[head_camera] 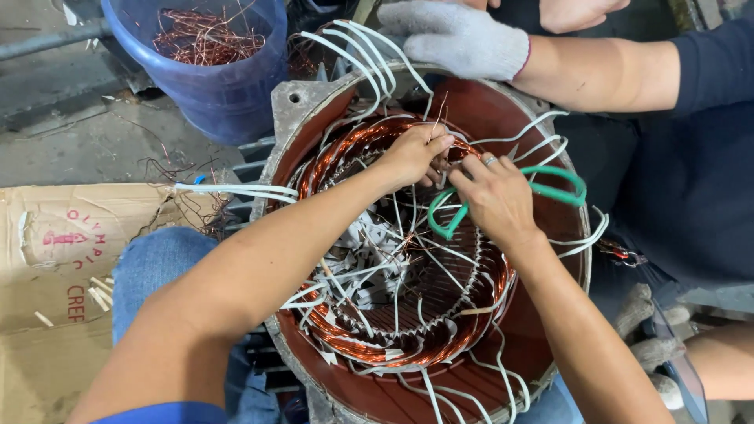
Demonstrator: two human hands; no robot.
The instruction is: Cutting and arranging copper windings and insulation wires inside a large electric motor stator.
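Seen from above, a person's two bare hands meet over the far side of a large open motor stator (330, 118) with a red-painted inner wall. The left hand (412, 153) has its fingers bunched together, pinching thin wires at the copper winding (345, 157). The right hand (495, 196), wearing a ring, sits just beside it, fingertips nearly touching the left ones, its fingers curled around a green sleeved lead (554, 184) that loops out past the hand. White sleeved leads (361, 55) fan out beyond the fingers, and white paper strips (369, 243) fill the bore below them. Farther off, a co-worker's gloved hand (455, 35) rests on the stator's rim. A blue bucket (228, 86) of copper scrap stands beyond, left of the fingers.
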